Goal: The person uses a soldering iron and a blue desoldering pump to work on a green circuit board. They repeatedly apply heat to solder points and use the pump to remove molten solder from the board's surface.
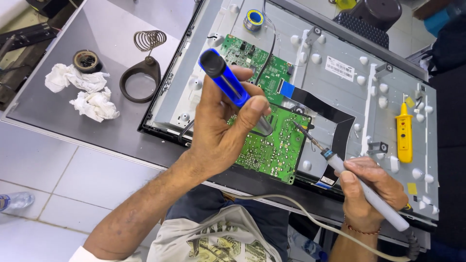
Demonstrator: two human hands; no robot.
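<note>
Left hand [221, 131], centre frame, has its fingers wrapped round a blue pump [228, 82], black cap up, tip down on the lower green board [272, 145]. Right hand [371, 187], lower right, has its fingers pinched on a pale soldering iron [359, 187]; the iron's tip touches the same board's upper right corner, and its cord [291, 204] trails along the lower frame. Both boards, the upper [252, 60] included, sit in an opened grey panel [340, 97] on the counter [97, 111]. Yellow tester [404, 133] lies on the panel at right; solder spool [253, 19] at top. Iron stand [143, 70], tape roll [87, 60] and crumpled tissues [82, 90] occupy the counter at upper left.
</note>
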